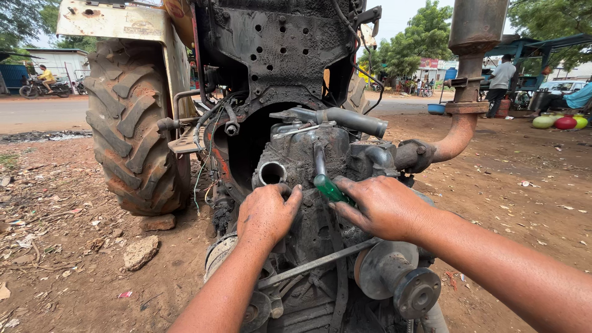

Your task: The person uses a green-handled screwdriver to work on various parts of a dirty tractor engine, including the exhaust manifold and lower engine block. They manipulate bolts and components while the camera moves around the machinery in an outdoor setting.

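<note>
A greasy black tractor engine [308, 154] fills the middle of the head view, its front stripped open. My right hand [382, 206] grips a green-handled screwdriver [330, 188] whose metal shaft points up against the engine top. My left hand [266, 213] rests on the engine just below a round open port [271, 173], fingers curled on the casting. A pulley [407, 280] and a metal bracket bar [314, 264] sit below my hands.
A large rear tyre [132, 123] stands at left, with stones [140, 251] on the dirt beside it. A rusty exhaust pipe [465, 98] rises at right. Further off, a person stands by a shed [501, 80], coloured pots [558, 121] sit on the ground, and a rider waits on a motorbike [44, 83].
</note>
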